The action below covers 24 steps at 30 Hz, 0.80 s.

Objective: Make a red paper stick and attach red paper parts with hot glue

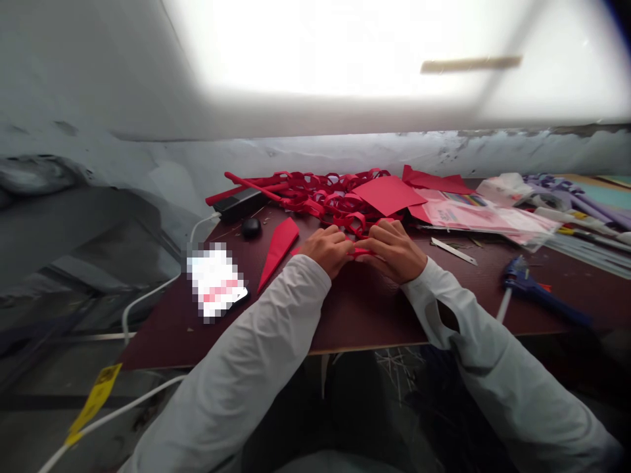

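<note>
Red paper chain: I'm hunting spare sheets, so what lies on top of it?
A flat red paper sheet rests on the chain, toward its right; whatever it covers is hidden.

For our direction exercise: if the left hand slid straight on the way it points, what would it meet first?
Probably the paper chain, heaped just beyond the left hand; depth is hard to judge.

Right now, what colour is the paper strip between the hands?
Red; the paper strip shows best in the head view, between left hand and right hand.
</note>
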Motion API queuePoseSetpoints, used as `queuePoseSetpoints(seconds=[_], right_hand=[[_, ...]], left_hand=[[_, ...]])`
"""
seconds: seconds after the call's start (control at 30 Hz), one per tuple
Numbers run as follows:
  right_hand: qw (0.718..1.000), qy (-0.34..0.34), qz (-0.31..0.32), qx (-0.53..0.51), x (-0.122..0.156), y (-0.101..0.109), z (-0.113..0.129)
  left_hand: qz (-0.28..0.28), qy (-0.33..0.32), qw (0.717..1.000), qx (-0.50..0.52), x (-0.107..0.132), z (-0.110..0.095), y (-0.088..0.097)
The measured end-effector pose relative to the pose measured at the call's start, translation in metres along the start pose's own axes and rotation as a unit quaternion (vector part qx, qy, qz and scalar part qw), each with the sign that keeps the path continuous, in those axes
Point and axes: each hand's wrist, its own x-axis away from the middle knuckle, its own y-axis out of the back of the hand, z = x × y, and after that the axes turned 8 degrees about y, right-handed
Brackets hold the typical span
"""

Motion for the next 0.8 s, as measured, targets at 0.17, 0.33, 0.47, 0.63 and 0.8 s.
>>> queuePoseSetpoints(seconds=[0.17,0.33,0.47,0.63,0.8], right_hand=[[1.0,-0.001,0.024,0.009,-0.001,0.003,0.0],[0.998,-0.022,0.041,0.042,-0.002,0.004,0.002],[0.997,-0.02,0.043,0.058,-0.002,0.003,0.004],[0.998,0.002,0.035,0.06,-0.004,0.005,0.005],[0.995,-0.006,0.041,0.09,-0.004,0.004,0.005]], left_hand=[[0.022,0.008,0.999,-0.025,0.001,-0.002,-0.001],[0.045,0.019,0.999,-0.009,0.0,-0.001,-0.002],[0.057,0.031,0.998,-0.001,0.0,0.0,0.003],[0.05,0.035,0.998,-0.003,0.002,-0.005,0.014],[0.039,0.038,0.998,-0.02,0.0,-0.012,0.016]])
